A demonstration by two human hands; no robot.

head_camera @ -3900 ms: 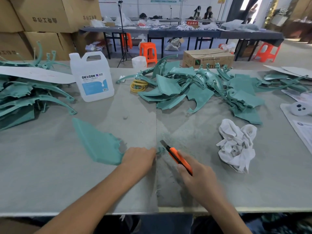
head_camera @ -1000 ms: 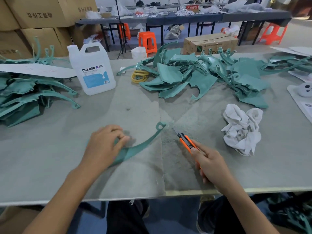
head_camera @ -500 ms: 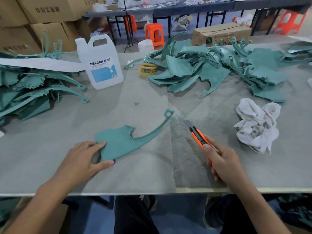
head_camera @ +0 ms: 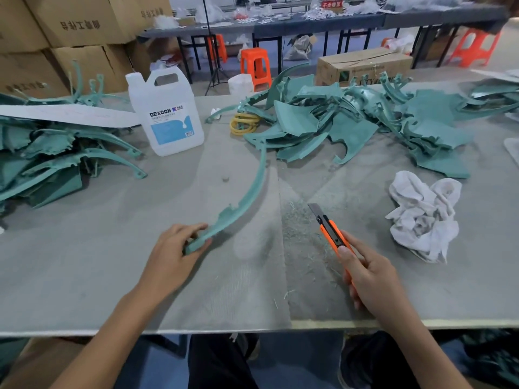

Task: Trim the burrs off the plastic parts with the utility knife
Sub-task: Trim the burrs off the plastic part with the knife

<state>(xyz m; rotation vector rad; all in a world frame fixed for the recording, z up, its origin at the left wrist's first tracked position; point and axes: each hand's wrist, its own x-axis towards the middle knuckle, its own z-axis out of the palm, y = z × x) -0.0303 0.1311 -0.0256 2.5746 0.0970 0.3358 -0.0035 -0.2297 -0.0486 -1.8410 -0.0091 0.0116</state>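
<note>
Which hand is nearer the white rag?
Right. The right hand, gripping the utility knife, sits left of the white rag; the left hand pinches the curved part farther left.

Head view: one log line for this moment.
left hand grips curved part | right hand holds utility knife | blade out, apart from part

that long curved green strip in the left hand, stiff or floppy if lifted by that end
Probably fairly stiff: the strip holds a smooth arc with the left hand gripping only its near end. Likely light, being thin and narrow; the far tip may flex. It seems to stand on edge, so it might tip flat if released.
</note>
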